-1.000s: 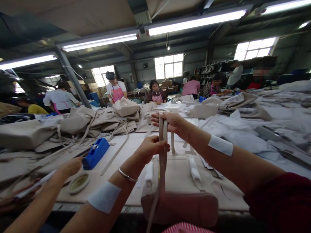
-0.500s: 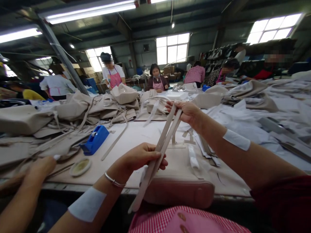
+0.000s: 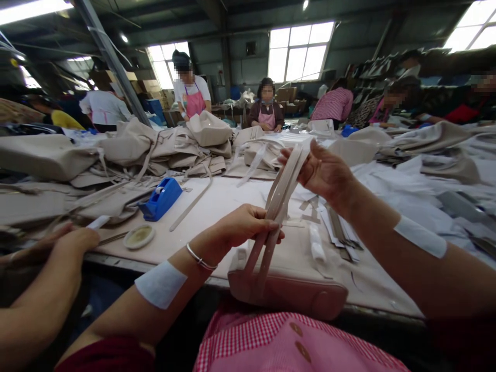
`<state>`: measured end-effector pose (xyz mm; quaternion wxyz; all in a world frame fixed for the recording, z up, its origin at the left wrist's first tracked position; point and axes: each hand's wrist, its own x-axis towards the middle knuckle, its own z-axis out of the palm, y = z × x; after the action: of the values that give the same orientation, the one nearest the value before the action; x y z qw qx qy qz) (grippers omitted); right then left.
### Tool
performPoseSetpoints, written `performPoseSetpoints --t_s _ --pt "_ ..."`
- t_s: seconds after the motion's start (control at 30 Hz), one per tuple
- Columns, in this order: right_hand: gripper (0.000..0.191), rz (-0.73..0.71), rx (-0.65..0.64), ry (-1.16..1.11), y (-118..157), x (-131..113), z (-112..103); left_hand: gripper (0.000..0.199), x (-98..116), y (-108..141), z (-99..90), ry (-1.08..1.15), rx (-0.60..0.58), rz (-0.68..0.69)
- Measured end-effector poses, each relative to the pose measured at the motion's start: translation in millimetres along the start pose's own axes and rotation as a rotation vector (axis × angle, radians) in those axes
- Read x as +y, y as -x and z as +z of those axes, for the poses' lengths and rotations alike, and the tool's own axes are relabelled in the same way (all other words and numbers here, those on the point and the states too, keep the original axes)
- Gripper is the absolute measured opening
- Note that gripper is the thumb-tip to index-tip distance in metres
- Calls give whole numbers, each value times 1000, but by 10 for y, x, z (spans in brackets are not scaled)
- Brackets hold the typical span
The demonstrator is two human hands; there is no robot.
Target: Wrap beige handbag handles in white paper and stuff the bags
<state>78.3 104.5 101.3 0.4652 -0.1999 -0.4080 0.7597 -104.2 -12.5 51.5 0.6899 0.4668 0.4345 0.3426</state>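
Long beige straps [image 3: 279, 199] hang in front of me, above a beige bag [image 3: 290, 289] lying at the table's near edge. My left hand [image 3: 248, 226] pinches the straps around their middle, thumb on top. At their upper end is my right hand [image 3: 320, 168], its fingers spread behind the straps and its thumb raised. The lower strap ends dangle over the bag's side. A clear plastic-wrapped piece [image 3: 316, 243] lies on the bag's right part.
A blue tape dispenser [image 3: 160, 199] and a round dish [image 3: 139, 236] stand on the left. Another person's hands [image 3: 77, 240] work at the far left. Beige bags [image 3: 170, 150] are heaped behind; white sheets [image 3: 391, 199] lie right. Several people are across the table.
The straps have been raised and now hang more upright, with their ends over the bag. My right hand has opened its fingers and moved up and right. The view has shifted.
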Motion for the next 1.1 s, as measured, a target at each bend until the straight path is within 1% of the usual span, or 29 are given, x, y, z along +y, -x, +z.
performPoseSetpoints --t_s 0.03,0.07,0.1,0.13,0.2,0.3,0.37,0.43,0.47,0.53,0.6,0.67,0.73,0.77,0.8,0.83,0.87,0.9,0.93,0.97,1.0,1.03,1.07,1.1 --pt "25 61 -60 44 115 98 25 28 11 -37 22 6 25 22" --pt "18 122 -94 105 225 203 47 27 18 -78 44 20 50 40" --pt "17 170 -105 166 319 307 63 27 18 -121 68 43 70 55" --pt "18 189 -81 215 391 397 72 27 11 -163 92 70 78 64" --pt "16 133 28 235 455 507 63 29 -25 -233 139 120 55 63" --pt "14 -20 188 146 410 495 0 32 -107 -286 180 99 -9 -8" --pt "15 -54 228 100 374 446 -55 33 -155 -302 176 35 -37 -60" --pt "13 -38 228 63 387 433 -108 33 -191 -321 156 -21 -46 -80" --pt "12 -14 206 47 412 448 -135 32 -207 -334 148 -35 -42 -84" --pt "16 70 127 44 481 509 -193 27 -238 -365 152 -32 -28 -95" --pt "23 153 66 65 542 579 -265 23 -264 -386 187 -28 -42 -125" --pt "27 176 94 59 571 620 -351 21 -264 -384 240 -67 -86 -172" --pt "26 144 178 15 583 622 -441 27 -207 -366 262 -194 -159 -208" --pt "25 132 208 -5 594 614 -483 31 -153 -364 241 -285 -210 -193" --pt "24 129 214 -15 615 605 -521 33 -85 -376 186 -386 -275 -145" --pt "22 141 192 -16 648 601 -555 33 -13 -413 92 -481 -347 -75" --pt "20 166 146 -8 692 602 -584 32 54 -480 -44 -565 -407 1" --pt "18 203 86 11 747 609 -611 31 104 -581 -222 -645 -418 71" --pt "17 245 19 38 806 623 -635 32 128 -715 -434 -700 -377 99" --pt "16 284 -40 69 864 641 -660 34 119 -876 -669 -782 -194 74" --pt "17 312 -82 98 915 662 -685 36 78 -1055 -914 -887 128 16" --pt "17 332 -110 119 953 684 -711 37 10 -1239 -1155 -990 448 -74" --pt "17 340 -121 129 975 706 -740 38 -78 -1419 -1379 -1037 569 -119" --pt "18 344 -125 129 982 730 -771 41 -174 -1585 -1576 -1065 626 -152"
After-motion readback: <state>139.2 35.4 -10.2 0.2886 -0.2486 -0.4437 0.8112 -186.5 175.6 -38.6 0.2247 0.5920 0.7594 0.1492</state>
